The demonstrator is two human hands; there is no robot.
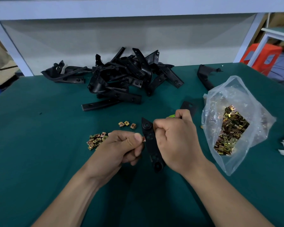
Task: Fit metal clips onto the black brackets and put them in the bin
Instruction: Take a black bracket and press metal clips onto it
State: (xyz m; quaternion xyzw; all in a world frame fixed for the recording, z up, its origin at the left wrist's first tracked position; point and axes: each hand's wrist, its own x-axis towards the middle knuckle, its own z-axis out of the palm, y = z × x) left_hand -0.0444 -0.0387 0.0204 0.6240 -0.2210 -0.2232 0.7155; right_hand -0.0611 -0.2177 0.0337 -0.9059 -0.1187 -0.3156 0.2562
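We log one black bracket (150, 145) held just above the green bench (39, 161), about mid-width and toward its near edge. It is a long, flat, matte black strip, slightly curved, with a round boss and hole at each end and small holes along the middle.

Left hand (121, 148): fingers curled, thumb and forefinger pinching a brass-coloured metal clip (144, 139) against the bracket's left edge.

Right hand (175, 141): closed in a fist, fingers wrapped over the bracket's right edge. A bright green bit (171, 115) shows above the knuckles; we cannot tell what it is.

Loose clips (96, 141) lie in a small pile just left of the left hand, and three more (127, 124) lie beyond it. A heap of black brackets (125, 76) sits at the far edge. Toward the right edge an open clear plastic bag (233, 99) holds many clips, and a single bracket (205, 77) lies beyond it.
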